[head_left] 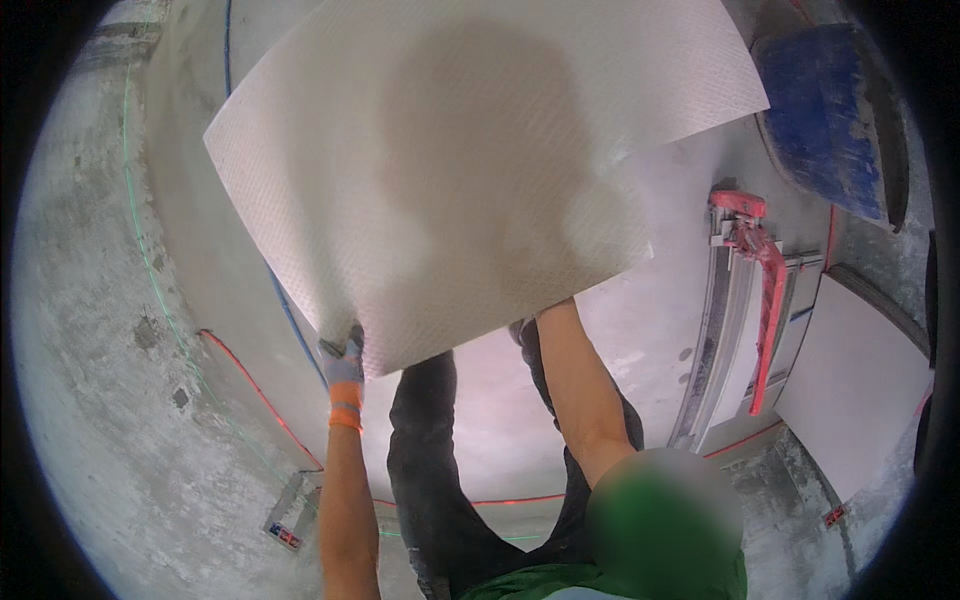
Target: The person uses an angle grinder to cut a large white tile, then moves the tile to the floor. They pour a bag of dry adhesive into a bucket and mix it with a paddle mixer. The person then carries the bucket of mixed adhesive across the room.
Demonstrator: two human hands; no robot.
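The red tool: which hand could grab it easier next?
Probably the right: its forearm is nearer the red tool, though the tile hides that hand. The left hand holds the tile's edge, farther away.

The top of the picture cuts off the large pale panel with a fine raised texture (480, 180). Its near edge hides the right hand, so the grip cannot be told; only the bare right forearm (585, 390) leads up to it. The thin blue cable (292, 315), near the floor's left edge, disappears under the panel. A round blur smears part of the green cloth garment (540, 582). The small red-and-blue fitting (285, 536) by the floor's near-left corner is too tiny to identify.
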